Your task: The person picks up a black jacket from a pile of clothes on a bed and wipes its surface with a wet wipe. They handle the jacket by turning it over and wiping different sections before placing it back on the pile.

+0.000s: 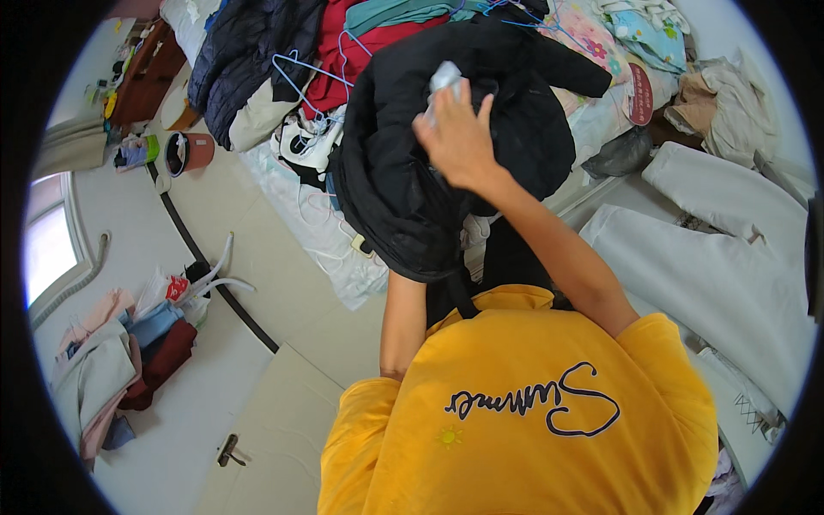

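Observation:
A black jacket [399,161], bunched and padded-looking, is held up in front of me, over the heap of clothes. My right hand [460,132] lies against its upper side, blurred, with the fingers partly spread. Under those fingers is a crumpled whitish wad [445,77], perhaps tissue or thin plastic, pressed to the black fabric. My left forearm [404,322] runs up beneath the jacket's lower edge, and the cloth hides my left hand. One black sleeve [576,71] stretches out to the right.
Beyond the jacket lie a dark puffer jacket [248,64], red cloth [331,51] and blue wire hangers [312,74]. White sheeting [354,283] hangs toward the floor. At right are light grey padded panels [702,264]. Clothes [116,367] hang left, near a door [277,418]; a bin [196,154] stands farther off.

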A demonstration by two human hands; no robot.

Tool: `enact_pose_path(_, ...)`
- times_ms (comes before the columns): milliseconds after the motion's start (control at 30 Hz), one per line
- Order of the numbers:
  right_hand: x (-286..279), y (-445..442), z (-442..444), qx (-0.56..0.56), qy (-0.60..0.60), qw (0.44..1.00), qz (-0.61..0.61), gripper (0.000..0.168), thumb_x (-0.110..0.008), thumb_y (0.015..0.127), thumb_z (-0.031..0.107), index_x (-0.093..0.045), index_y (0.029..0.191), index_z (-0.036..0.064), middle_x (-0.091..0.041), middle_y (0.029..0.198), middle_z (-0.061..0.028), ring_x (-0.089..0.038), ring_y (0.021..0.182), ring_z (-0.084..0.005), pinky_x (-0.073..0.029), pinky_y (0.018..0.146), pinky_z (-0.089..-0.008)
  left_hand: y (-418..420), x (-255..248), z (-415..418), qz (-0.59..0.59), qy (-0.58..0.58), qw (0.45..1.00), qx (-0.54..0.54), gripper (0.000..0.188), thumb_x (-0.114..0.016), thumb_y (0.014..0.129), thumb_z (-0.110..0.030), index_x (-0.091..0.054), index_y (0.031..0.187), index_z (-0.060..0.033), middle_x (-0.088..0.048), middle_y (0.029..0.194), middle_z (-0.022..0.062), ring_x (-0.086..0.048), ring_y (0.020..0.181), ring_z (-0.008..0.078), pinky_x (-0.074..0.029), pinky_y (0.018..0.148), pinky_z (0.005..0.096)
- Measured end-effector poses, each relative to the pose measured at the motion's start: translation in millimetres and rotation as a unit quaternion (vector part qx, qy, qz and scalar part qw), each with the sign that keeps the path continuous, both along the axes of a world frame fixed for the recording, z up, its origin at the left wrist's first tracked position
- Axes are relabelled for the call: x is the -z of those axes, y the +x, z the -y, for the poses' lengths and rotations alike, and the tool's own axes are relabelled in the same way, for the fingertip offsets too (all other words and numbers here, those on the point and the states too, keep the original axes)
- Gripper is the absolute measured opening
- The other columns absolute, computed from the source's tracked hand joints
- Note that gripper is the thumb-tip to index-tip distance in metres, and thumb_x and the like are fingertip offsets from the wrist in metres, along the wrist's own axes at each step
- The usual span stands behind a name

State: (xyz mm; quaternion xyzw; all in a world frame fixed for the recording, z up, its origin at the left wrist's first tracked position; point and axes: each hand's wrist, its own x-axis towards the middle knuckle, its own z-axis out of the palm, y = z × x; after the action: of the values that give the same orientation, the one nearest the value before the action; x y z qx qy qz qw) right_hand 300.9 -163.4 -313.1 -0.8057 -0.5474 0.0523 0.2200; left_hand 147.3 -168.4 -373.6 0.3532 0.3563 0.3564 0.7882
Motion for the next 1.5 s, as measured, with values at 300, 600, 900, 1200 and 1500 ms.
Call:
enact_pose_path(300,-16.0,-24.8,45.5,-0.206,0.083,0.974,-0.046,0.070,-0.059,0.072,0.038,-0.041,0.121,-0.009,-0.038,0.129,-0.0263,-0.029,0.126,-0.0391,-0.018,0.102,-0.0565,10.0,-2.0,-1.8,0.016,-0.004,1.000,0.005,0.032,-0.047,0.090,-0.016,-0.044,0.119,-0.0036,-0.049,0.110,0.0088,-0.048,0.103,0.0212,-0.038,0.091,0.0301)
enact_pose_path(600,-31.1,49.1,31.2,0.108,0.324,0.334,-0.878,0.053,-0.037,0.090,0.023,-0.027,0.129,-0.011,-0.032,0.136,-0.0237,-0.029,0.127,-0.0397,-0.018,0.107,-0.0541,-16.6,-2.7,1.9,0.027,-0.015,0.999,-0.010,0.031,-0.047,0.089,-0.015,-0.044,0.118,-0.0035,-0.049,0.109,0.0085,-0.048,0.102,0.0209,-0.038,0.091,0.0298)
enact_pose_path(900,-51.4,35.7,50.9,0.049,0.289,0.225,-0.929,0.062,-0.043,0.088,0.028,-0.022,0.133,-0.008,-0.023,0.140,-0.0231,-0.020,0.131,-0.0385,-0.015,0.107,-0.0537,-12.7,6.8,-5.7,0.043,-0.021,0.999,0.017,0.031,-0.047,0.089,-0.015,-0.045,0.118,-0.0034,-0.049,0.109,0.0083,-0.048,0.101,0.0207,-0.039,0.090,0.0294)
enact_pose_path(1200,-39.6,-4.1,54.4,-0.077,0.143,0.880,-0.447,0.053,-0.067,0.076,0.015,-0.047,0.124,0.001,-0.051,0.120,-0.0109,-0.048,0.111,-0.0226,-0.032,0.099,-0.0328,-4.8,13.5,9.9,-0.034,0.061,0.994,0.081,0.030,-0.048,0.089,-0.015,-0.045,0.117,-0.0033,-0.049,0.108,0.0080,-0.048,0.100,0.0204,-0.039,0.090,0.0291)
enact_pose_path(1500,-39.7,-37.9,77.9,-0.115,0.112,0.956,-0.245,0.040,-0.068,0.064,0.004,-0.058,0.103,0.001,-0.056,0.098,-0.0114,-0.051,0.093,-0.0274,-0.042,0.080,-0.0339,11.8,11.9,34.9,-0.109,0.178,0.976,0.058,0.030,-0.048,0.089,-0.014,-0.045,0.117,-0.0032,-0.049,0.107,0.0078,-0.048,0.100,0.0202,-0.039,0.090,0.0287)
